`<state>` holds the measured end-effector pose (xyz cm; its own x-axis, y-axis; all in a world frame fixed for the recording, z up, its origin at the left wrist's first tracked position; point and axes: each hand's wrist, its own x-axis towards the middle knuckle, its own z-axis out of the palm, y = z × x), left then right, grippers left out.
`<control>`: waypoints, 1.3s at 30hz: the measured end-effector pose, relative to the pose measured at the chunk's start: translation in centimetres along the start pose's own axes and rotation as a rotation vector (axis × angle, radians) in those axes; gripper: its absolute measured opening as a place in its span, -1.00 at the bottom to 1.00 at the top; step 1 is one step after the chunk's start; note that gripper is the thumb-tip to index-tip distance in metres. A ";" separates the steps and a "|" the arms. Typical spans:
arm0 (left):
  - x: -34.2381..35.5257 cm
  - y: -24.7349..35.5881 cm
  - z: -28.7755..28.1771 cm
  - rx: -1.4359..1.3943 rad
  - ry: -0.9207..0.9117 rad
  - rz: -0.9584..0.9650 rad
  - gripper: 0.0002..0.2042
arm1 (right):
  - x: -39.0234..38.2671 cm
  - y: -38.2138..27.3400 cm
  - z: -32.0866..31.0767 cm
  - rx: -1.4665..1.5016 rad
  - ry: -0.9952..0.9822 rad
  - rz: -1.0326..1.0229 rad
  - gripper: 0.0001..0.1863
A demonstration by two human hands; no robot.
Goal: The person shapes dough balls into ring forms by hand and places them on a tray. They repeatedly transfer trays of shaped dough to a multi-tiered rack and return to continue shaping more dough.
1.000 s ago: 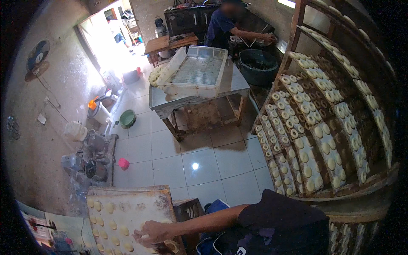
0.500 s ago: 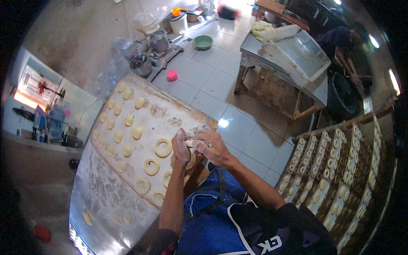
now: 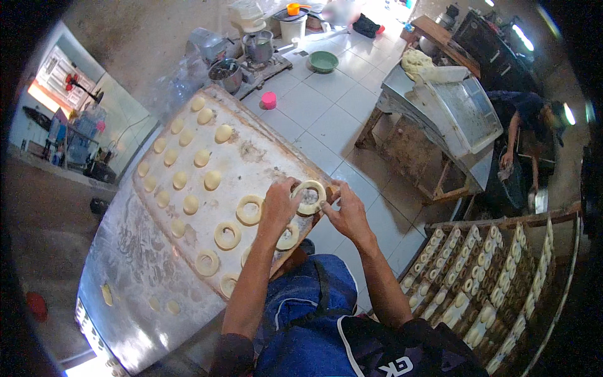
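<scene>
At the upper right corner of the floured wooden board (image 3: 251, 163), a dough ring (image 3: 310, 210) is held between my two hands. My left hand (image 3: 281, 207) grips its left side, while the thumb and fingers of my right hand (image 3: 348, 217) are on its right side. More rings (image 3: 227, 245) lie beside and below my left hand. Several pale, flattened dough rounds (image 3: 201, 158) cover the board's left part. The board rests on a flour-smeared metal table (image 3: 132, 264).
A rack (image 3: 477, 276) of trays holding dough stands at right. Beyond are a metal-topped table (image 3: 402, 88) with a plastic tray (image 3: 471, 107) and a person (image 3: 527, 107) bending over a dark tub. Pots (image 3: 223, 72), a green basin (image 3: 323, 61) and a pink container (image 3: 269, 100) sit along the left.
My view has swung down onto the board. My hands, bunched together around dough half a second ago, are now apart on either side of an open ring at the board's corner.
</scene>
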<state>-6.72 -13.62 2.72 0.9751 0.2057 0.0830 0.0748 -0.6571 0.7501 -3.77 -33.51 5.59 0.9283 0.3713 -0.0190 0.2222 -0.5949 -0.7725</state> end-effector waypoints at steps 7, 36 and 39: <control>-3.7 0.8 -3.7 0.001 0.085 0.009 -0.71 | -0.5 0.1 1.5 0.084 0.065 -0.126 -0.53; -38.8 -12.6 -23.8 -0.937 0.675 -0.666 -0.70 | -18.1 -23.8 29.9 0.495 -0.892 -0.226 -0.46; -37.7 -11.6 -23.2 -0.864 0.602 -0.641 -0.70 | -18.1 -23.6 29.3 0.537 -0.766 -0.184 -0.54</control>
<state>-49.23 3.07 6.17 0.5443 0.7659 -0.3422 0.1182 0.3338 0.9352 -34.58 -5.34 5.56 0.4025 0.9059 -0.1319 0.0015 -0.1447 -0.9895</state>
